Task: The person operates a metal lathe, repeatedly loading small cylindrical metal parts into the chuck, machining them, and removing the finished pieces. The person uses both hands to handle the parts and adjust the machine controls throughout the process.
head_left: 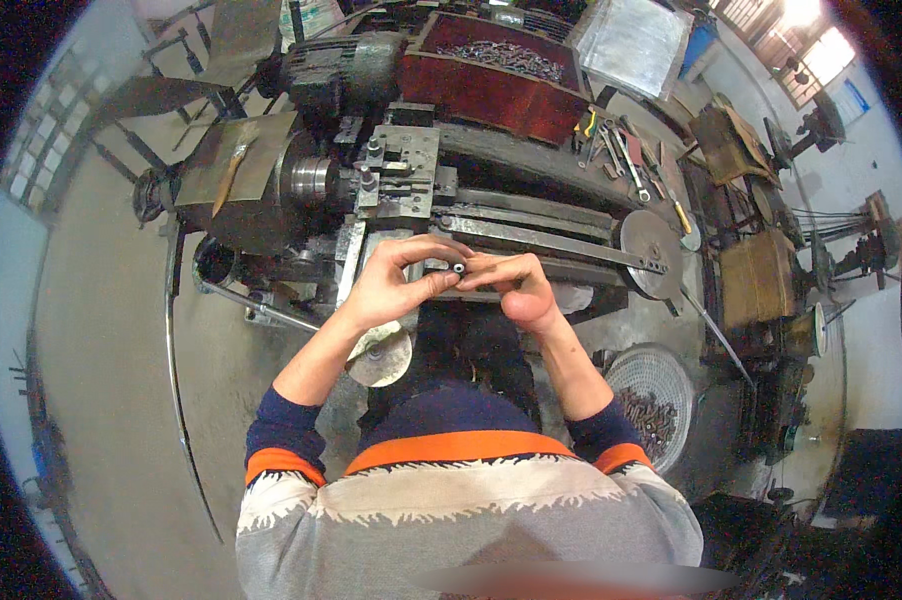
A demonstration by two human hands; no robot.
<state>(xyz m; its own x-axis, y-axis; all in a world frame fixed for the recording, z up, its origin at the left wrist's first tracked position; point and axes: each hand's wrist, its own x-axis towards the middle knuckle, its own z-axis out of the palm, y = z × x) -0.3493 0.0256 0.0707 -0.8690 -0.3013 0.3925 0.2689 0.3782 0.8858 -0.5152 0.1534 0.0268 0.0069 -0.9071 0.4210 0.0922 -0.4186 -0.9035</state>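
We note L hand (406,278) curled narrow, thumb & fingers pinching a small dark cyl. part (458,268), pale round end showing. R hand (516,285) close by, fingers extended toward part's R side; can't tell if it grips too. Part sits between the hands, above near side of lathe (406,165). Beyond lathe bed we see red tray (491,100) w/ small metal pcs (506,60); R of it, a spanner (638,183). Brush (231,180) atop headstock, L. White mesh basket (679,385) lower R, w/ more pcs.
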